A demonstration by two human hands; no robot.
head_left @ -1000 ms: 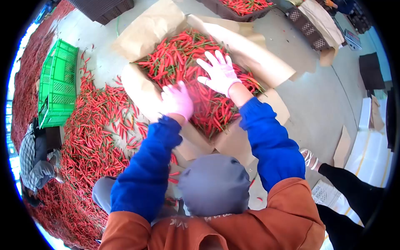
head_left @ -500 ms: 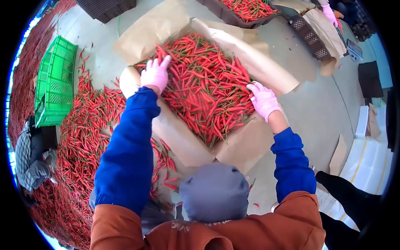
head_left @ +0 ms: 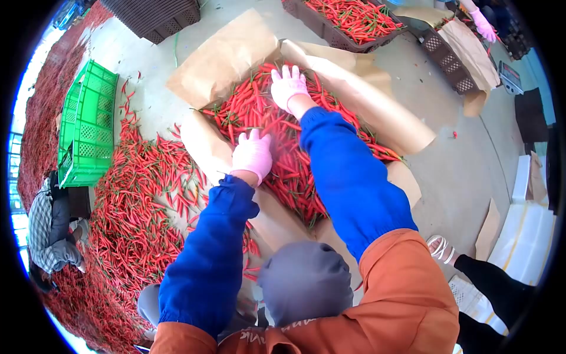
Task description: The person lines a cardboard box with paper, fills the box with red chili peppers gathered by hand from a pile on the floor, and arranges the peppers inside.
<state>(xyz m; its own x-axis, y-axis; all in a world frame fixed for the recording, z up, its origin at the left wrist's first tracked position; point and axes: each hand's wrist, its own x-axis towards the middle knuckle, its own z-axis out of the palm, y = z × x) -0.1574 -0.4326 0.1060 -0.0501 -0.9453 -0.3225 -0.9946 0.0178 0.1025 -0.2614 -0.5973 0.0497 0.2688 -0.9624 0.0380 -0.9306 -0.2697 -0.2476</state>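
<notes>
The pink-gloved left hand (head_left: 252,156) is resting at the near-left side of a heap of red chillies (head_left: 289,171), which is lying inside brown paper (head_left: 377,109) spread above the floor (head_left: 451,171). The right hand (head_left: 288,85) is reaching to the far part of the heap, palm down, its grip open with the fingers spreading. The left grip is looking blurred and its underside is hidden, so whether it is closing on any chillies I cannot tell.

Spilling seems the likeliest trouble: a few chillies are poking out at the right corner, where the paper flaps are parting, and a hard push that way could send them over. Leaning too heavily on the palms could bruise or split the fruit. The right blue sleeve (head_left: 348,177) is crossing low over the heap, so its cloth could be catching on stems or dragging a flap inward. Loose chillies (head_left: 138,224) are lying on the floor to the left, and anything spilling that side could be mixing with them.
</notes>
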